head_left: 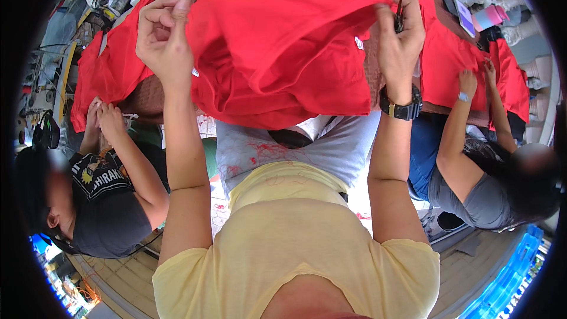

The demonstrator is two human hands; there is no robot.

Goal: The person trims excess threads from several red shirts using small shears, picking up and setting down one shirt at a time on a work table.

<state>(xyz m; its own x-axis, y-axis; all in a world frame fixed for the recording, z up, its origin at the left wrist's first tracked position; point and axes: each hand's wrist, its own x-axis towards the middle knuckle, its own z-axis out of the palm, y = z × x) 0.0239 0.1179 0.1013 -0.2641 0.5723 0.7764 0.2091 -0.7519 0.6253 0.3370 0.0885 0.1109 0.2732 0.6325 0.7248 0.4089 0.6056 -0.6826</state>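
A bright red garment (266,41) spreads between my two hands, its upper part lifted and slightly blurred, its lower folds hanging over the table edge toward my lap. My left hand (166,41) is closed, thumb pressed against the curled fingers right at the garment's left edge; the exact pinch is hard to make out. My right hand (403,38) pinches the garment's right corner between thumb and finger. Tucked in that same hand is a small dark pointed tool, apparently thread snips (399,22). A small white label (359,42) shows on the garment near my right hand.
More red cloth (109,74) lies on the brown-covered table (147,99). A person (112,183) works at my left, another (478,165) at my right, both handling red pieces. A pink-and-blue cup (489,18) stands at the far right. Red thread scraps (266,152) lie on my lap.
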